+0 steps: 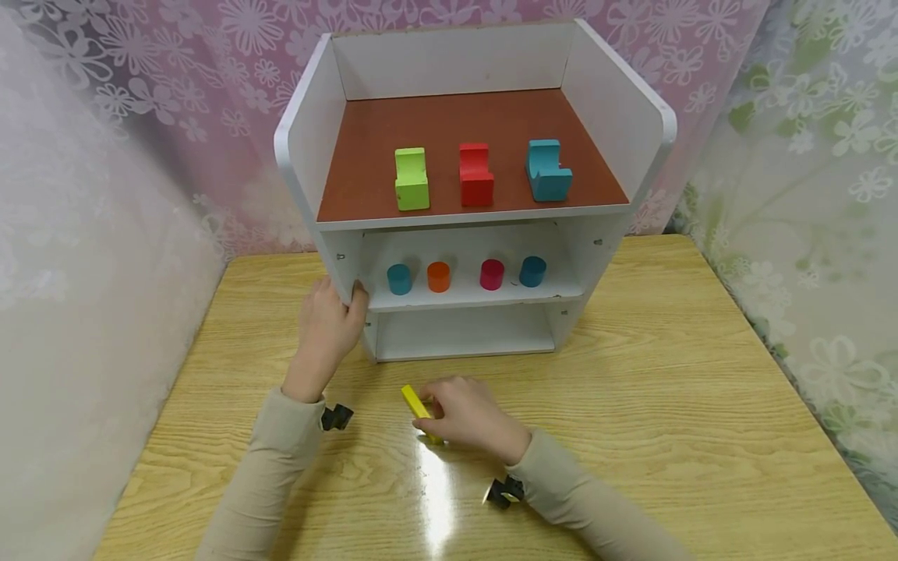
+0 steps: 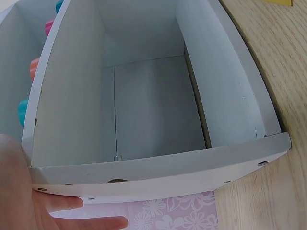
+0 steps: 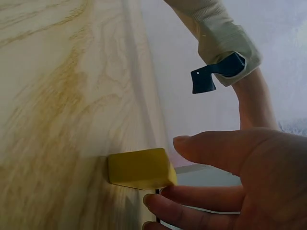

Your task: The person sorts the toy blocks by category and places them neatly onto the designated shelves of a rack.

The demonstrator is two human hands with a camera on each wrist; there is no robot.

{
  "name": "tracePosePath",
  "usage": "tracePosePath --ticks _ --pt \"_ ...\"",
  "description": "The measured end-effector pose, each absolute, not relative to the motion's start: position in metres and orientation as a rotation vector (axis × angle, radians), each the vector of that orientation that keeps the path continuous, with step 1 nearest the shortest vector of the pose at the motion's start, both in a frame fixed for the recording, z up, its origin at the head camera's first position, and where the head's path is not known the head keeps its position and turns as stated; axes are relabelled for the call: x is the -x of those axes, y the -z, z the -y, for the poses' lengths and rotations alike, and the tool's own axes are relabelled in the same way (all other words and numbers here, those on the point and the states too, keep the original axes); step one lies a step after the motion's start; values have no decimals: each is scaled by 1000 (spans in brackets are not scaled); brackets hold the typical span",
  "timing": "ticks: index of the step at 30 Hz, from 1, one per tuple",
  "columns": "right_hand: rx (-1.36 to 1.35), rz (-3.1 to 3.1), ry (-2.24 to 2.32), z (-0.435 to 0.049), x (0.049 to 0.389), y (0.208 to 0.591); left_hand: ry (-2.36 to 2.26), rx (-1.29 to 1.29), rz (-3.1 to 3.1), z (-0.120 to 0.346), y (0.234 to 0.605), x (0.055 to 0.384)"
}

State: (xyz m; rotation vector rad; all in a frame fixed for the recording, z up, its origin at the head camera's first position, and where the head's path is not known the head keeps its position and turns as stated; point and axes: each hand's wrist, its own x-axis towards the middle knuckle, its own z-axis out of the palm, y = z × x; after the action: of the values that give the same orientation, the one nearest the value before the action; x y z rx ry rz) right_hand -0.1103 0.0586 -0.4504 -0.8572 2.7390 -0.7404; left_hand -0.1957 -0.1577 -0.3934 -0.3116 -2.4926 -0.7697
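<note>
A small white shelf unit (image 1: 466, 305) with a brown top stands on the table. My left hand (image 1: 330, 327) grips its left side panel, thumb on the front edge; in the left wrist view the fingers (image 2: 91, 223) reach along the panel's outer face. A yellow block (image 1: 415, 401), long and narrow, lies on the table before the unit. My right hand (image 1: 466, 413) is at the block, thumb and fingers spread about it. In the right wrist view the thumb stands just off the near end of the yellow block (image 3: 139, 168), with the fingertips right beside it.
Green (image 1: 412, 191), red (image 1: 476, 187) and blue (image 1: 549, 183) notched blocks stand on the brown top. On the middle shelf sit two blue cylinders, one on the left (image 1: 399, 279) and one on the right (image 1: 532, 271), with orange (image 1: 438, 276) and pink (image 1: 492, 274) ones between.
</note>
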Motion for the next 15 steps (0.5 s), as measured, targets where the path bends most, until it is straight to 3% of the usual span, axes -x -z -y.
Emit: tracePosePath --ticks 15 --pt "933 -2842 632 -56 109 457 782 329 2477 158 393 196"
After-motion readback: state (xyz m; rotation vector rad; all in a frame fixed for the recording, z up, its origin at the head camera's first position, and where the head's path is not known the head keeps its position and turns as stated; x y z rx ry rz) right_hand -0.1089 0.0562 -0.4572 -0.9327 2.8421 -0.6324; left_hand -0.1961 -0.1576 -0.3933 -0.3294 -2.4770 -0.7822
